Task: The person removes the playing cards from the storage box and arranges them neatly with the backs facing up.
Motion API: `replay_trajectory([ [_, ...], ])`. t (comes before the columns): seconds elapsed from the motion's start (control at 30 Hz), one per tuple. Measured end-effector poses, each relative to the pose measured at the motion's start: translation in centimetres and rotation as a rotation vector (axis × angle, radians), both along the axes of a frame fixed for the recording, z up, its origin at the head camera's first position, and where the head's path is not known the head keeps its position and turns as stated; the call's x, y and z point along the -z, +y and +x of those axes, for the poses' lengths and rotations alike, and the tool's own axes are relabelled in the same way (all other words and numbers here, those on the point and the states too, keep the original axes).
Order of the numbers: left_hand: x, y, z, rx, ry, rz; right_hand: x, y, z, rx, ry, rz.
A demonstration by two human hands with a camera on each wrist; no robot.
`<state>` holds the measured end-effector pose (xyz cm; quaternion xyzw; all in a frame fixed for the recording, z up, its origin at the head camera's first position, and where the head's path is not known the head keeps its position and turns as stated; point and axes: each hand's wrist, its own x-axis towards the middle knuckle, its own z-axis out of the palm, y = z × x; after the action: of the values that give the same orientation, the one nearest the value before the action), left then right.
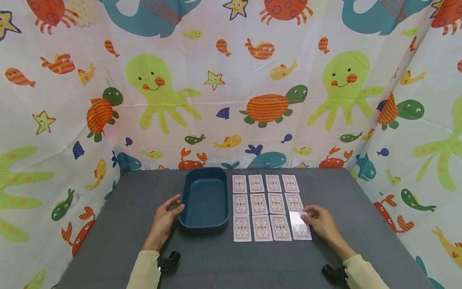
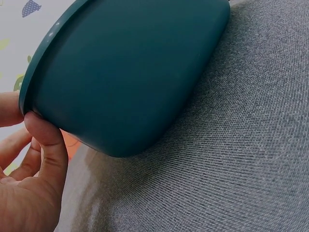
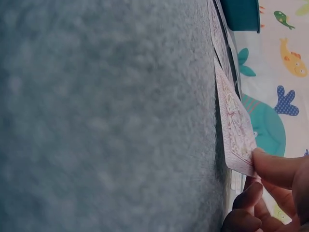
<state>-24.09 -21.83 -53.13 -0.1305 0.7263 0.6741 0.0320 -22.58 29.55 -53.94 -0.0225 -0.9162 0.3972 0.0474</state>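
A dark blue-green plastic basin (image 1: 203, 192) stands on the grey table. My left hand (image 1: 165, 221) pinches its left rim; in the left wrist view the thumb (image 2: 46, 133) lies against the outer side, just under the lip. Right of the basin, playing cards lie face down in three rows. My right hand (image 1: 323, 225) pinches the playing card (image 1: 300, 228) at the near right corner of the layout, by its upper right part. Seen from the right wrist, this playing card (image 3: 234, 123) is tilted, its gripped end raised off the cloth.
The other face-down cards (image 1: 258, 204) form neat columns beside the basin. A grey cloth covers the table (image 1: 223, 265). Behind and on both sides hangs a white curtain (image 1: 231, 108) printed with sea animals. Dark straps with devices (image 1: 169, 261) sit at the wrists.
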Motion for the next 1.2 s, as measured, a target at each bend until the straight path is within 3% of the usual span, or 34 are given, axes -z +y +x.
replay_trajectory([
  [0.17, -0.2, 0.1, 0.0, -0.008, 0.008, -0.004, 0.0, 0.1, -0.3, -0.004, 0.016, 0.066],
  [0.43, -0.3, 0.2, 0.1, -0.015, 0.025, -0.016, -0.3, 0.1, -0.7, 0.001, -0.044, 0.118],
  [0.73, -0.5, 0.1, 0.1, -0.008, 0.029, -0.020, -0.5, 0.0, -1.3, 0.022, 0.012, 0.099],
  [1.2, -0.2, 0.1, 0.4, -0.003, 0.021, -0.020, -3.2, -1.4, -1.4, 0.031, 0.024, 0.027],
])
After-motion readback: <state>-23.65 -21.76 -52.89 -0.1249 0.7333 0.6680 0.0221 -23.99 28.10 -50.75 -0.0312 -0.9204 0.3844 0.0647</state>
